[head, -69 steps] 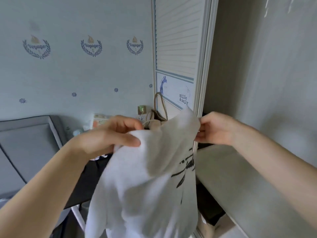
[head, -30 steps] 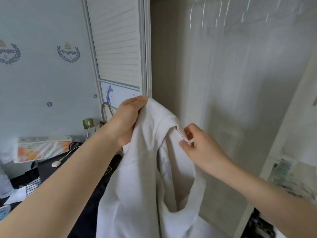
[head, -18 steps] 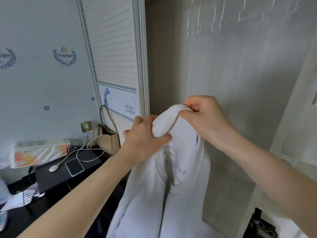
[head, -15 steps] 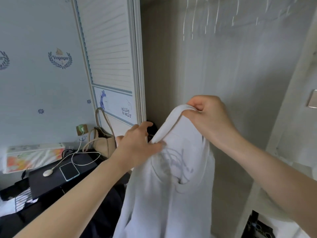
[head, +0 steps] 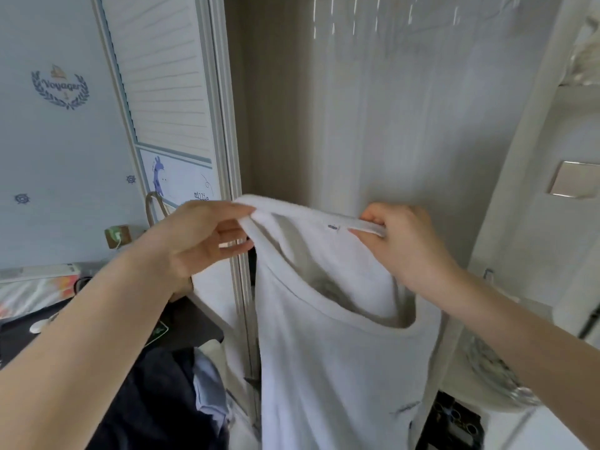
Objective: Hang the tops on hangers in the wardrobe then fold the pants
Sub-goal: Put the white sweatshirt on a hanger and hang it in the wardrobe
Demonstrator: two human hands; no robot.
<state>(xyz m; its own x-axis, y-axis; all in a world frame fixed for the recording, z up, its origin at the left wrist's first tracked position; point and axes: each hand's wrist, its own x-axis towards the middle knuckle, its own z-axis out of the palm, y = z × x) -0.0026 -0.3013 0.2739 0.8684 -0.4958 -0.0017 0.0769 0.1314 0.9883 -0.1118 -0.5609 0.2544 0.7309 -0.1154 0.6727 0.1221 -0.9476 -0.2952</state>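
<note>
Both hands, the left hand [head: 207,235] and right hand [head: 402,241], pinch the white T-shirt [head: 337,336] by its neckline, spread apart before the open wardrobe [head: 373,125], no hanger in it yet, so hanging's barely begun and the pants wait

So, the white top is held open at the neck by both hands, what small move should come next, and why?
Probably free one hand and reach up for a hanger in the wardrobe. The left hand and right hand pinch the white top at its neckline, spread wide, but no hanger is inside it yet. The hangers show only as blurred streaks near the top of the view.
</note>
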